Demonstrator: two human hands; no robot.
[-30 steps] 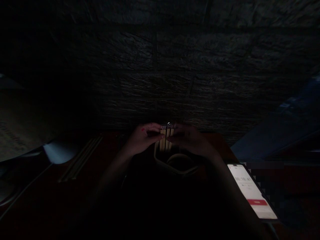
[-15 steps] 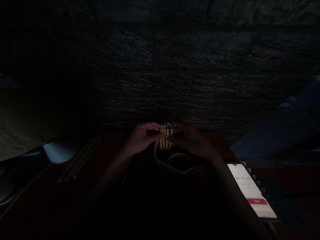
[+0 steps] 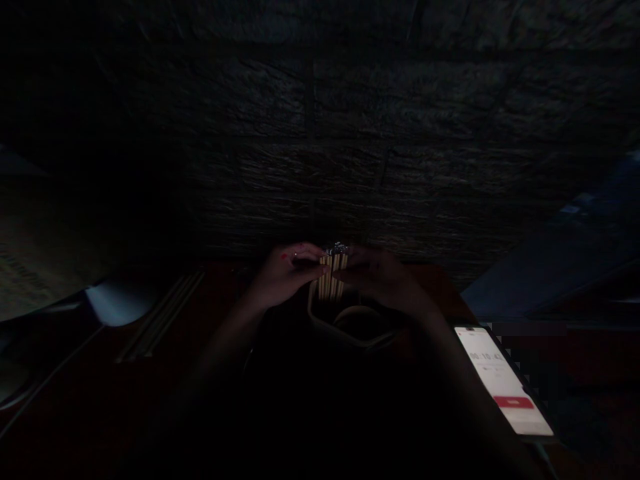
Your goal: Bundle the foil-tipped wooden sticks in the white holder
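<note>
In the dim light, my left hand (image 3: 284,275) and my right hand (image 3: 384,277) close from both sides on a bundle of thin, pale sticks (image 3: 333,279). The sticks stand upright side by side, and something shiny and silvery shows at their top ends. Both thumbs lie across the front of the bundle; the other fingers are partly hidden behind it. Just below is a dark, angular container (image 3: 334,331) with a curved edge inside. The lower ends of the sticks reach into its shadow, so I cannot tell whether they touch it.
Several long, thin sticks (image 3: 161,319) lie on the reddish table to the left, beside a pale object (image 3: 120,303). A phone (image 3: 504,383) with a lit timer screen lies at the right. A rough block wall (image 3: 320,160) rises behind the table.
The silvery tops of the sticks look slightly higher and bunched a little differently between my hands. My hands stay in nearly the same place.
</note>
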